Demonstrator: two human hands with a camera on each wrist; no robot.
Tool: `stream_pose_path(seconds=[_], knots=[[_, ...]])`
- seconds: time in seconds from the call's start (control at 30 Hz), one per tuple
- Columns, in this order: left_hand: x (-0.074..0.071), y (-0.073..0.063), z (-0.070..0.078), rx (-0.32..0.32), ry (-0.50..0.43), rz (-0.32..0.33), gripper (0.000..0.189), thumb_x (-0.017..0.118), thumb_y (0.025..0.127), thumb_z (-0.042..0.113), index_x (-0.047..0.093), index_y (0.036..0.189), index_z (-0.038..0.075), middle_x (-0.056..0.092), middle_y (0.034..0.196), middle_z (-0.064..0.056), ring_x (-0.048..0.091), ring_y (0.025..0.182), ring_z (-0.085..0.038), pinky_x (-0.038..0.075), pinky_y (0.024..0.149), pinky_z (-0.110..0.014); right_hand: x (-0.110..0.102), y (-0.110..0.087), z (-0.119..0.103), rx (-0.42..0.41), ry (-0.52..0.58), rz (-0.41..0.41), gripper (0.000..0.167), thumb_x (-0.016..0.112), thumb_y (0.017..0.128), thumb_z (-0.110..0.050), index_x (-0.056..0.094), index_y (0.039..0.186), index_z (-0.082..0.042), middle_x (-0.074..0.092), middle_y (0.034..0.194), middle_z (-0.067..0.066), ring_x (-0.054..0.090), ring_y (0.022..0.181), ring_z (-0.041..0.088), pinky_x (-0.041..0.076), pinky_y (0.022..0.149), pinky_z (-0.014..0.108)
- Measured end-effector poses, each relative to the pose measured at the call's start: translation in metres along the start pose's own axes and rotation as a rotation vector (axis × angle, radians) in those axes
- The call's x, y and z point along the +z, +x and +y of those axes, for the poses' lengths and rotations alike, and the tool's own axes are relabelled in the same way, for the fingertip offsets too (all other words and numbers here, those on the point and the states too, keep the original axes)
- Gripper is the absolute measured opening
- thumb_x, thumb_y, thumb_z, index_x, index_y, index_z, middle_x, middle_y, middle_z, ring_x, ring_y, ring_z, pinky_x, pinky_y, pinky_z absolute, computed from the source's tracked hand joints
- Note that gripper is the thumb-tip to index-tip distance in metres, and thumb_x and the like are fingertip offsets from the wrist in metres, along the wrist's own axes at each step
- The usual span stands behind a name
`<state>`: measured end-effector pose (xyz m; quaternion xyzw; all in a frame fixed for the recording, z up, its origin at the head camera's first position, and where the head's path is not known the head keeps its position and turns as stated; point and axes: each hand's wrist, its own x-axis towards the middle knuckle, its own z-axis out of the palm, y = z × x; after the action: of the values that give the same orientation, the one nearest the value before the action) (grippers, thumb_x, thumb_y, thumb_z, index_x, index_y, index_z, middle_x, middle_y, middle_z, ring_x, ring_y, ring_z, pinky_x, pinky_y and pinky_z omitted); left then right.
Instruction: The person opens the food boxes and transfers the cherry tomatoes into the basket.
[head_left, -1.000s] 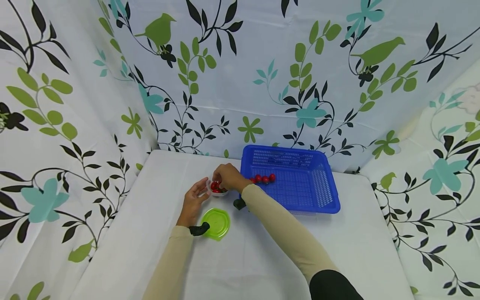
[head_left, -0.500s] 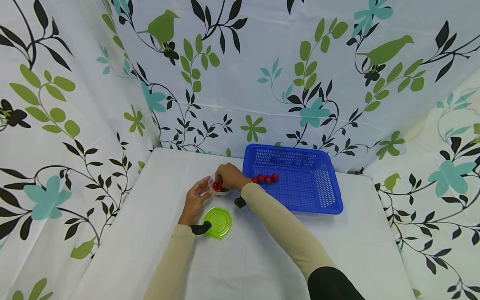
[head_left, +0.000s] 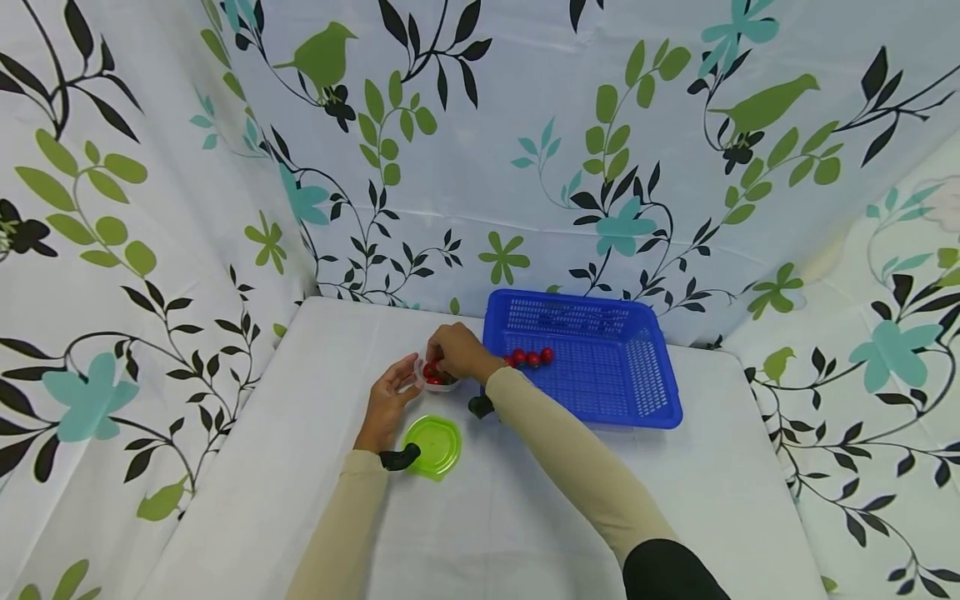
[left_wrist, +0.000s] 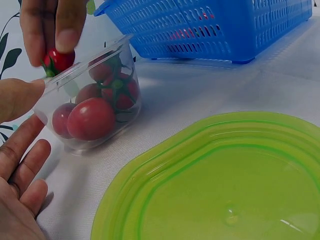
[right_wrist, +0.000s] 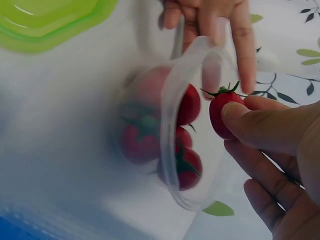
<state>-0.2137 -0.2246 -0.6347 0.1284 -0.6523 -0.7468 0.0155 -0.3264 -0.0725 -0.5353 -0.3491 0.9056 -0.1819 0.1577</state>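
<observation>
My right hand [head_left: 459, 350] pinches a small red cherry tomato [right_wrist: 218, 120] with a green stem between thumb and fingers. It holds this tomato just over the rim of a clear plastic tub [left_wrist: 131, 85]. Several more cherry tomatoes [left_wrist: 91, 119] lie inside, some with green leaves on. At the tub's left side is my left hand [head_left: 384, 406], fingers extended and spread, the thumb at the rim and a fingertip against the wall. On the table close to the left wrist lies a green lid [head_left: 433, 447].
A blue mesh basket [head_left: 600, 375] stands right of the tub, with several cherry tomatoes [head_left: 533, 359] at its left side, partly behind the right wrist. The white table [head_left: 510, 517] is backed by a leaf-patterned curtain [head_left: 487, 167].
The head view shifts slightly. Both hands stay at the tub, the right one making only small movements over its opening. The lid and basket have not moved.
</observation>
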Motion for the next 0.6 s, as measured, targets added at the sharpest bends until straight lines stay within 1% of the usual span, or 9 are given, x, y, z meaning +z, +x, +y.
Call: stream_pose_path(seconds=[0.1,0.2,0.3,0.43,0.6], knots=[[-0.002,0.001,-0.001,-0.009,0.0,-0.007,0.06,0.069,0.101,0.002,0.053,0.157,0.019,0.052,0.163,-0.007,0.047,0.143,-0.027,0.049,0.097,-0.013,-0.008,-0.007,-0.001,-0.01,0.043,0.024,0.018,0.081,0.092,-0.003,0.083,0.107,-0.011,0.079,0.107,0.002,0.068,0.103,0.018,0.058,0.102,0.034],[-0.002,0.001,-0.001,-0.014,0.008,-0.013,0.059,0.07,0.102,0.005,0.053,0.157,0.02,0.052,0.163,-0.005,0.047,0.146,-0.028,0.049,0.096,-0.01,-0.015,-0.012,0.002,0.004,0.089,0.036,0.018,0.081,0.093,-0.004,0.083,0.11,-0.01,0.079,0.108,0.002,0.068,0.104,0.018,0.059,0.1,0.033],[-0.003,0.0,-0.002,0.001,0.007,-0.024,0.061,0.07,0.102,0.006,0.051,0.158,0.018,0.05,0.165,-0.008,0.045,0.147,-0.031,0.048,0.095,-0.009,-0.021,-0.015,0.009,0.006,0.101,0.054,0.018,0.081,0.093,-0.005,0.083,0.109,-0.011,0.08,0.107,0.002,0.069,0.104,0.018,0.059,0.099,0.032],[-0.003,0.0,-0.003,0.019,-0.011,-0.033,0.061,0.07,0.101,0.005,0.051,0.158,0.016,0.05,0.164,-0.01,0.044,0.148,-0.032,0.048,0.096,-0.01,-0.029,-0.02,0.015,-0.022,0.094,0.086,0.016,0.082,0.092,-0.005,0.084,0.107,-0.01,0.081,0.109,0.004,0.072,0.106,0.019,0.058,0.101,0.034],[-0.002,0.001,-0.003,0.023,-0.006,-0.04,0.061,0.07,0.101,0.004,0.051,0.158,0.016,0.051,0.163,-0.008,0.045,0.147,-0.031,0.049,0.096,-0.009,-0.041,-0.031,0.019,-0.014,0.132,0.11,0.014,0.08,0.094,-0.006,0.084,0.107,-0.009,0.081,0.109,0.005,0.074,0.107,0.021,0.059,0.101,0.036]])
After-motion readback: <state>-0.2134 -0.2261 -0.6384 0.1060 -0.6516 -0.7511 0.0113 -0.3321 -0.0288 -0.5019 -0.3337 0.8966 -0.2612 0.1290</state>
